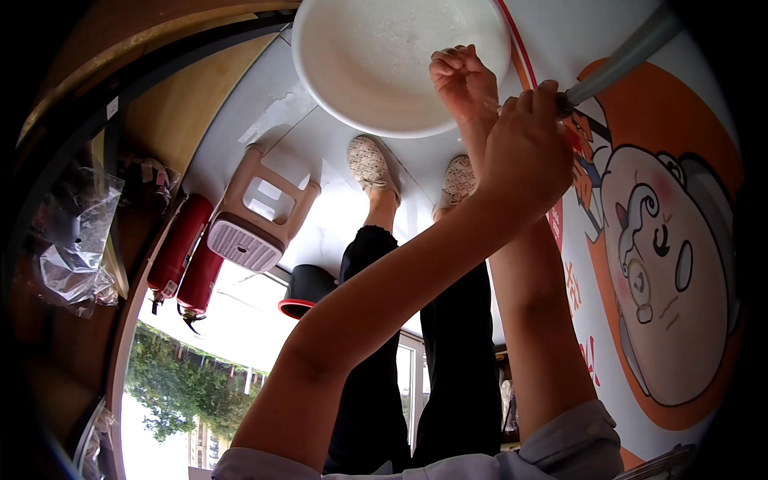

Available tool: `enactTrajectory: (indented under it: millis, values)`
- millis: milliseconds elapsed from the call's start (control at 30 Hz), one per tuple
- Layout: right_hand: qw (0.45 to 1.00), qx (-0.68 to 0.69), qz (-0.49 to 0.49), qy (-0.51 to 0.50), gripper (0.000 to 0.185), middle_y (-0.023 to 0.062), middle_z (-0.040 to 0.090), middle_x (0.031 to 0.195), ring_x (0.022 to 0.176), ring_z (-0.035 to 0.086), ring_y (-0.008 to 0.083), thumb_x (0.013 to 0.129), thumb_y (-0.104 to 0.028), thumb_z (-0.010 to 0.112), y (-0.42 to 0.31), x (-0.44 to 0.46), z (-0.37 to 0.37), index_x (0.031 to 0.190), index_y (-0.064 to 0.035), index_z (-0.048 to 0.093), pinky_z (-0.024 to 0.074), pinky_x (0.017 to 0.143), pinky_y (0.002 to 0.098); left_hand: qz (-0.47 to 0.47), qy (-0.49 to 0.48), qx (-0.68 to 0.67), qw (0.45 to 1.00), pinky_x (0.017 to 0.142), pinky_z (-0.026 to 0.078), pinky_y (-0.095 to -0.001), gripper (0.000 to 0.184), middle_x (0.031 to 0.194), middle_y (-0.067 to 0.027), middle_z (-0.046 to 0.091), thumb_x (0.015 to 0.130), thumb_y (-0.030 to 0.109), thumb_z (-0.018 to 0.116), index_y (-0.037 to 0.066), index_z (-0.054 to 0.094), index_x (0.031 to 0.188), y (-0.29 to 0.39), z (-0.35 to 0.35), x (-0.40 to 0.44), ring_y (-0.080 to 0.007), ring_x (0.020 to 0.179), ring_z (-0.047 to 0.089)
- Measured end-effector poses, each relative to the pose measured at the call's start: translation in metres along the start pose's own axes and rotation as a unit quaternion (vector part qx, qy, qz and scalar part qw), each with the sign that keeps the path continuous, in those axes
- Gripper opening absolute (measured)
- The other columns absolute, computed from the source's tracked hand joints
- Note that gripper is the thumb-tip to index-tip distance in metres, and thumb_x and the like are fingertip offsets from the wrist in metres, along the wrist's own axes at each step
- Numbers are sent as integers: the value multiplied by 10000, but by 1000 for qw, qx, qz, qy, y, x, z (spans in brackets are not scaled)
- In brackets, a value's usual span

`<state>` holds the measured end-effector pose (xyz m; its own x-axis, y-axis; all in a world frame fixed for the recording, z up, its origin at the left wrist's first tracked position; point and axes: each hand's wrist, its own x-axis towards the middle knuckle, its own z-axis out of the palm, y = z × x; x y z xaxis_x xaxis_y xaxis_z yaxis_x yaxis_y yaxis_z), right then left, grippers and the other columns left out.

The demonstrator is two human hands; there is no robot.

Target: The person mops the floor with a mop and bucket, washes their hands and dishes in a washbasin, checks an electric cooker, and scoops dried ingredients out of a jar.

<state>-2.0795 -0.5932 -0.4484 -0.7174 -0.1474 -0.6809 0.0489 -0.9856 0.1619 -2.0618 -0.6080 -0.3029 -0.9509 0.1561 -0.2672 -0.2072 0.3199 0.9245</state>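
My left hand [530, 148] is closed at the dark end fitting of a grey hose [628, 60], which comes in from the upper right. The left fingertips are partly hidden behind the back of the hand. My right hand [466, 84] is palm up over the rim side of a large white basin [352, 104], its fingers curled in loosely and nothing visible in them. The left arm crosses in front of the right forearm and hides part of it. A little shallow water seems to lie in the basin.
A beige plastic step stool [248, 240] stands on the grey floor at left, beside two red fire extinguishers [178, 248]. A black bucket [310, 286] with a red rim is near my leg. Clear plastic bags [76, 264] lie on a left shelf. A cartoon-printed panel [664, 296] borders the right.
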Motion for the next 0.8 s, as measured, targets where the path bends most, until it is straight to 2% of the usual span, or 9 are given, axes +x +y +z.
enactTrajectory:
  millis: [100, 167, 267, 400, 533, 600, 667, 700, 800]
  values:
    - [997, -38, 53, 49, 168, 12, 484, 674, 527, 393, 97, 912, -68, 430, -2, 2, -3, 845, -13, 575, 356, 455, 230, -10, 6, -14, 1000, 794, 450, -363, 392, 933, -175, 615, 744, 14, 591, -58, 461, 1107, -3, 0, 1, -322, 884, 593]
    - [968, -67, 152, -188, 155, 27, 581, 897, 571, 426, 93, 883, -71, 512, -5, 6, -24, 1034, -54, 539, 371, 559, 189, -5, 0, -9, 1000, 805, 452, -387, 413, 950, -201, 596, 724, 8, 572, -62, 456, 1114, -7, -4, 3, -343, 910, 572]
    - [948, -291, 64, -110, 223, 64, 553, 864, 553, 436, 98, 921, -94, 432, 0, -25, -20, 1108, -11, 521, 421, 558, 229, -8, -8, 8, 1000, 824, 451, -410, 431, 971, -219, 584, 694, -3, 551, -59, 465, 1113, -13, -13, 8, -361, 944, 551]
    - [907, -418, 17, -44, 288, 61, 549, 937, 644, 496, 102, 936, -140, 432, 14, -70, 32, 1202, -28, 442, 450, 639, 226, 0, 3, 53, 999, 854, 443, -408, 437, 975, -207, 595, 672, -14, 553, -49, 483, 1102, -22, -27, 16, -366, 957, 549]
    - [611, -770, -181, 23, 356, 56, 531, 1001, 803, 535, 118, 919, -168, 484, 0, -73, -17, 1235, -30, 394, 456, 744, 243, 16, 11, 37, 999, 783, 476, -409, 418, 979, -194, 602, 673, -50, 525, 10, 525, 1086, -32, -37, 25, -357, 939, 562]
    - [509, -830, -226, 36, 376, 55, 527, 1017, 843, 545, 122, 915, -175, 497, -2, -76, -19, 1243, -31, 382, 458, 771, 248, 4, 26, 41, 999, 728, 495, -389, 324, 897, -157, 631, 702, -35, 514, 42, 587, 1008, -32, -44, 30, -314, 880, 592]
    - [675, -644, -351, 75, 492, 75, 517, 1079, 959, 571, 212, 790, -45, 593, 2, -97, 15, 1239, -33, 392, 475, 808, 299, -21, -28, 14, 999, 711, 503, -322, 330, 855, -124, 653, 727, -52, 456, 31, 635, 991, -32, -58, 35, -242, 775, 628]
    - [629, -682, -373, 27, 535, 93, 454, 1170, 1013, 547, 224, 770, 11, 591, -4, -103, 26, 1253, -48, 368, 461, 865, 307, -34, -54, -8, 998, 658, 507, -297, 274, 814, -121, 653, 752, -25, 490, 42, 660, 956, -36, -63, 39, -208, 744, 621]
    - [581, -755, -303, -2, 238, 67, 601, 950, 819, 625, 146, 824, -68, 622, -21, -112, 41, 1051, -18, 573, 501, 732, 255, 88, -53, 42, 994, 664, 507, -325, 226, 745, -52, 637, 771, 40, 519, 137, 699, 868, -65, -72, 51, -231, 691, 602]
